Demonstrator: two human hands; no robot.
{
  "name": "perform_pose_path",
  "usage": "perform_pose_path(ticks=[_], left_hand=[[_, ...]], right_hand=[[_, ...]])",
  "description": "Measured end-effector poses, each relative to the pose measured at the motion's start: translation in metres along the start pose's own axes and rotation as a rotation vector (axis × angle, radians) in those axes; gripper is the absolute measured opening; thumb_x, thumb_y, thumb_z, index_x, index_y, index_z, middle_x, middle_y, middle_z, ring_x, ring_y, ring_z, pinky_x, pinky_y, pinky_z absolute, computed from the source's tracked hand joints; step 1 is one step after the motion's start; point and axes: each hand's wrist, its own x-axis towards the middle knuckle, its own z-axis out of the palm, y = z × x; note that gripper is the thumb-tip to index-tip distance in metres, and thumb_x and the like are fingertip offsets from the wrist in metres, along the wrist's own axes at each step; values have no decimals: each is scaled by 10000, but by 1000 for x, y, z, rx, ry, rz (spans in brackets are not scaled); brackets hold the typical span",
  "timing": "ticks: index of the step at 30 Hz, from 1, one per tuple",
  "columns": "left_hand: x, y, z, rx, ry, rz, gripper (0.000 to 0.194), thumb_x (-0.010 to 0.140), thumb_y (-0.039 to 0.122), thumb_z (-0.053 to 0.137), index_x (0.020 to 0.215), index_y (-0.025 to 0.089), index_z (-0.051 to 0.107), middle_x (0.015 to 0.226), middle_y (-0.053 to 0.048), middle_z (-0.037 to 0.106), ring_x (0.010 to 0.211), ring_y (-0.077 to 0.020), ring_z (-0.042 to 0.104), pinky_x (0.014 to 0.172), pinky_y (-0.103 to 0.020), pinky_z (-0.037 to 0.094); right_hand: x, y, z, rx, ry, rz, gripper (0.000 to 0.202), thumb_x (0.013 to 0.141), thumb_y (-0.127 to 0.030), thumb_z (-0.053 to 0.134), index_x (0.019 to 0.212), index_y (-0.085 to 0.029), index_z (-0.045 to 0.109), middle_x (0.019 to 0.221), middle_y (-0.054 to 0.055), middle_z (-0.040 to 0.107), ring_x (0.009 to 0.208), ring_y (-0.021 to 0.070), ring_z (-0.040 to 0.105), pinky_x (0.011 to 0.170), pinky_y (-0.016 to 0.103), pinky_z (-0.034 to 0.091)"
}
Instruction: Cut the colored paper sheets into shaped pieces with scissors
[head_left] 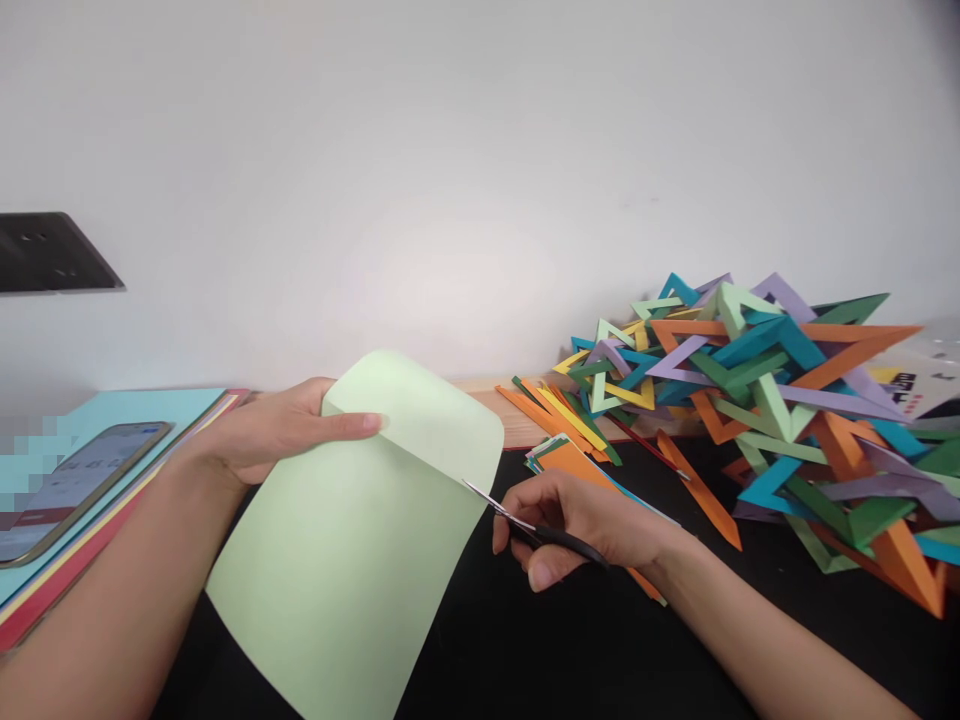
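Observation:
A large light green sheet of paper (330, 580) is held up in front of me, with its top part folded over. My left hand (300, 425) pinches its left edge at the fold, thumb on the near side. In my right hand (570, 520) is a pair of scissors with black handles (536, 532), the fingers wrapped around them. Their silver blades point up and left at the sheet's right edge, the tips by the line of the fold. Whether the blades have cut into the paper I cannot tell.
Interlocked folded-paper zigzags (780, 380) in several colours are heaped at the right. Orange, yellow and green paper strips (555, 410) lie beside them on the black tabletop (540, 650). At the left, a phone (90, 480) rests on stacked coloured sheets (172, 405). A pale wall (450, 180) rises behind.

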Motion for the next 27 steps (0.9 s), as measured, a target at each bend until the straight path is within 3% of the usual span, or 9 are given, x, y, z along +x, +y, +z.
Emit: perform_pose_path(ticks=[20,27], left_hand=[[-1,-1,4,-69,-13,25,181,800,242,682,950,324,741,864,29,770,788,-203,728,733,-267,585],[-1,0,4,-62,-16,28,178,826,273,656,977,319,738,882,12,769,796,-200,727,735,-256,578]], right_hand=[[1,1,0,20,-18,-40,419,639,-420,808,942,-178,650,673,-26,554,596,86,421,549,211,306],[0,0,1,43,-14,-36,393,633,-389,818,925,-178,660,651,-33,552,581,81,424,531,209,292]])
